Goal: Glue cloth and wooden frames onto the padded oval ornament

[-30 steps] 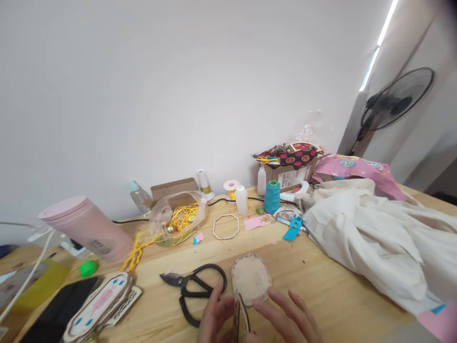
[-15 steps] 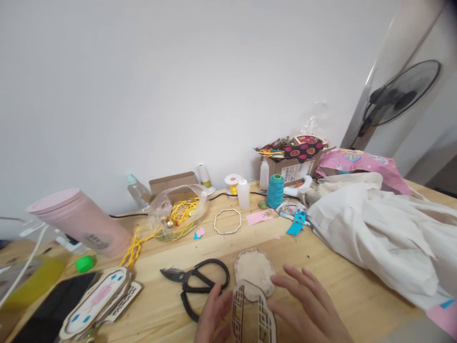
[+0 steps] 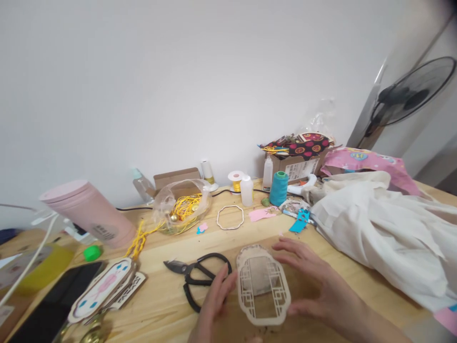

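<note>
A pale wooden lattice frame (image 3: 284, 286) with cut-out fretwork overlaps a round, cream-coloured backing piece (image 3: 250, 252) with a patterned rim. The backing shows through the frame's upper opening. My left hand (image 3: 216, 305) is beside the frame's left edge, its fingers extended and apart. My right hand (image 3: 317, 281) curves around the right side with fingers spread, the thumb at the frame's lower right edge. Whether the fingertips press on the frame is unclear. Black-handled scissors (image 3: 191, 273) lie open just left of the frame, partly behind my left hand.
A thin scalloped ring (image 3: 230, 228), white bottle (image 3: 246, 190) and teal thread cone (image 3: 278, 189) stand farther back. Decorated tags (image 3: 102, 288), a phone (image 3: 53, 305) and a pink tumbler (image 3: 93, 214) are left. White cloth (image 3: 367, 228) covers the right side.
The lattice frame has moved up and forward, from tilted to flatter, and now covers much of the round backing. My hands are apart on either side of it. The camera view shifted slightly.
</note>
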Demonstrator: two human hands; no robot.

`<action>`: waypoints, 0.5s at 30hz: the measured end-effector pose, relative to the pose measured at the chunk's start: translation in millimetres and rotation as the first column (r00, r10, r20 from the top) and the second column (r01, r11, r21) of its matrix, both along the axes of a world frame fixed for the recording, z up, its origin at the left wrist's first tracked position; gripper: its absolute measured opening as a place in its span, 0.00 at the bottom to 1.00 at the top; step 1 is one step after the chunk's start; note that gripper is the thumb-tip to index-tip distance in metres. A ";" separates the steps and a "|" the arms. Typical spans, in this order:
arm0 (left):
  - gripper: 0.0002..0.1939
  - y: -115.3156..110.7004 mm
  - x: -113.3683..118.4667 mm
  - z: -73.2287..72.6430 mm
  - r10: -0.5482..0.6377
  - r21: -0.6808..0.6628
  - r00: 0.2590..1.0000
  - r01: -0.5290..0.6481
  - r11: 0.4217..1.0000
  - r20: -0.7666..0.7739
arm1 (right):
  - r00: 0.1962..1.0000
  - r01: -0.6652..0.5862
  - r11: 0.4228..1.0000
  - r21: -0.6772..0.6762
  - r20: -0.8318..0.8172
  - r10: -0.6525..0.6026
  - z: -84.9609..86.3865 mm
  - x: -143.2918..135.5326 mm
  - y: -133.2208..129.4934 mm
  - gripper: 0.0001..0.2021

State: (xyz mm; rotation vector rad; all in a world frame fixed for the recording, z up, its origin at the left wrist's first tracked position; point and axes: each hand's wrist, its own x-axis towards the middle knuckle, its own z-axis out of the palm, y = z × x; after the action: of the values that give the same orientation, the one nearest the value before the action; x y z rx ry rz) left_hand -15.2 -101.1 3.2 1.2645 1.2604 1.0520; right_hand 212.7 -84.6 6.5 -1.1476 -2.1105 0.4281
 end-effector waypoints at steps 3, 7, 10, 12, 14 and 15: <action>0.37 3.3 1.4 4.1 0.003 0.081 0.997 0.003 0.997 -0.074 | 0.998 -0.063 0.997 -0.051 -0.017 0.063 1.9 3.0 19.0 0.29; 0.35 11.7 3.3 6.7 0.027 0.032 0.996 -0.024 0.999 -0.084 | 0.988 -0.133 0.987 -0.094 -0.096 0.124 -3.5 4.7 39.4 0.28; 0.34 14.5 6.0 3.6 0.042 0.008 0.997 -0.042 0.999 -0.072 | 0.985 -0.150 0.984 -0.098 -0.103 0.140 -9.3 4.9 45.8 0.28; 0.33 13.5 8.4 -1.0 0.055 0.047 0.990 -0.049 0.998 -0.131 | 0.987 -0.151 0.984 -0.096 -0.074 0.145 -12.0 4.9 46.4 0.27; 0.31 11.4 10.7 -6.5 0.080 0.139 0.970 -0.048 0.989 -0.230 | 0.989 -0.143 0.985 -0.094 -0.037 0.140 -13.2 4.8 45.8 0.27; 0.30 10.4 11.7 -9.1 0.097 0.185 0.957 -0.047 0.982 -0.274 | 0.990 -0.138 0.986 -0.092 -0.020 0.136 -13.4 4.7 45.3 0.27</action>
State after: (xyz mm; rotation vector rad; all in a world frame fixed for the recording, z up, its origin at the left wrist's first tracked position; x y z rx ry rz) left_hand -3.5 -90.7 -5.8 1.5575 1.4625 1.0817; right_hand 217.4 -39.2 -6.9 -1.0511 -2.1850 0.6021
